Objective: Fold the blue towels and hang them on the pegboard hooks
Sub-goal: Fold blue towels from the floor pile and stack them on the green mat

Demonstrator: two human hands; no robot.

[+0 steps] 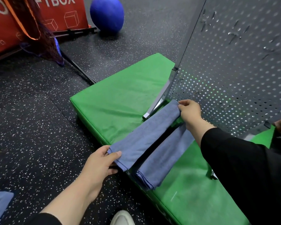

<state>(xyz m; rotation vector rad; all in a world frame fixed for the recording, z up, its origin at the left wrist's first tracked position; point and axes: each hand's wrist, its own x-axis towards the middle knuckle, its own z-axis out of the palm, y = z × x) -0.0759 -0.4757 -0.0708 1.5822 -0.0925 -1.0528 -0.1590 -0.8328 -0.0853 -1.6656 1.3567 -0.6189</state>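
A person holds a blue towel [143, 140] stretched lengthwise above a green mat [120, 96] that lies on the speckled black floor [31, 111]. The left hand [99, 161] grips the towel's near end at the mat's front edge, thumb on top and fingers [113, 172] curled underneath. The right hand [189, 111] pinches the far end, close to the foot of the grey pegboard [234, 70], which stands on the mat's far side on a metal leg [159, 101]. The towel is folded into a long narrow strip and hangs taut between the two hands. A second blue towel [159, 161], also folded into a strip, lies on the mat just beside and below the held one. Metal hooks [235, 36] stick out of the pegboard's upper part. Beyond the mat, a blue ball [106, 13] rests on the floor near a red box [62, 15], well apart from the mat.
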